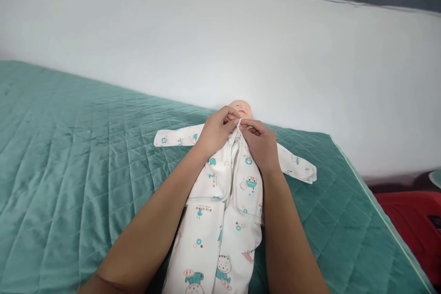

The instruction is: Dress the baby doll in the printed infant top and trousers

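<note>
A baby doll lies on its back on a green quilted cover, its head toward the wall. It wears a white printed baby jacket with long sleeves spread out to both sides, and matching trousers. At the doll's neck, my left hand pinches the jacket's collar edge. My right hand pinches the opposite collar edge, its fingertips nearly meeting those of the left. Below the hands the jacket front hangs apart, with a button visible on its left panel. My fingers partly cover the doll's chin and neck.
The green quilted cover spreads over the bed, with its piped edge running down the right. A white wall with a dark upper band stands behind. Beyond the right edge is a red plastic object.
</note>
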A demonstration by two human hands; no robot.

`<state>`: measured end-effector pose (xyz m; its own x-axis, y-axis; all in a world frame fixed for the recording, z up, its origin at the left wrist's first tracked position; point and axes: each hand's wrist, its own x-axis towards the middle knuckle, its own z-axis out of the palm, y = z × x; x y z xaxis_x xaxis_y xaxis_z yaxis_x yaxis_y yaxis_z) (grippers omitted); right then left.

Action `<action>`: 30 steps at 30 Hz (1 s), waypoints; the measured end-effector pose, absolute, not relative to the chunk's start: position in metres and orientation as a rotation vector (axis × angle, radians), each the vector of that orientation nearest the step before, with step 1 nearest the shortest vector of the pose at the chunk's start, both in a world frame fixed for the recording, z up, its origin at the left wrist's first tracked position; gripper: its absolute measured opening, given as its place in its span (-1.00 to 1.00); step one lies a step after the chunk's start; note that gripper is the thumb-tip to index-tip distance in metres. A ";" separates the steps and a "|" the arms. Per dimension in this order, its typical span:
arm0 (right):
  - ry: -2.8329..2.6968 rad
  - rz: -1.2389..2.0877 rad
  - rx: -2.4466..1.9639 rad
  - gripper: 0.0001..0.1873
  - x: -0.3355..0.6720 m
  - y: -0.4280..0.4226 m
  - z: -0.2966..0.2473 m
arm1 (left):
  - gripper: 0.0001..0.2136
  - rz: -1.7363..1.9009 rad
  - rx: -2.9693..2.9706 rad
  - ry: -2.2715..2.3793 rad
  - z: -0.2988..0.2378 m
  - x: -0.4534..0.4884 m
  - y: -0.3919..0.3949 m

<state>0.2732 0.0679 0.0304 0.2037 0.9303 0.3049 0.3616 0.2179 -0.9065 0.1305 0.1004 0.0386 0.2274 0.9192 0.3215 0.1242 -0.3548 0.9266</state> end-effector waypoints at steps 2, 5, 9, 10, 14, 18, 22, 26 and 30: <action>-1.344 0.679 -1.371 -0.72 0.274 0.068 0.030 | -0.90 1.205 1.681 0.989 0.038 0.131 0.101; -1.334 0.710 -1.397 -0.71 0.275 0.067 0.031 | -0.85 1.186 1.715 1.019 0.038 0.131 0.101; -1.350 0.708 -1.420 -0.73 0.273 0.065 0.035 | -0.81 1.133 1.822 1.080 0.040 0.129 0.100; -1.360 0.700 -1.423 -0.74 0.272 0.065 0.036 | -0.81 1.123 1.846 1.089 0.040 0.129 0.099; -1.392 0.701 -1.423 -0.78 0.270 0.063 0.038 | -0.81 1.080 1.873 1.096 0.042 0.128 0.098; -1.374 0.733 -1.452 -0.75 0.270 0.063 0.039 | -0.73 1.037 1.844 1.147 0.043 0.129 0.097; -1.366 0.770 -1.492 -0.72 0.272 0.064 0.037 | -0.73 0.990 1.859 1.235 0.046 0.129 0.097; -1.377 0.760 -1.516 -0.69 0.275 0.063 0.035 | -0.71 0.970 1.933 1.243 0.048 0.126 0.096; -1.389 0.742 -1.537 -0.71 0.275 0.062 0.035 | -0.70 0.920 1.908 1.217 0.048 0.122 0.095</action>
<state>0.2753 0.0620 0.0351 0.1866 0.9730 0.1359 0.4279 0.0441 -0.9028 0.1215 0.0955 0.0477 0.3111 0.9293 0.1992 0.4451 -0.3276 0.8334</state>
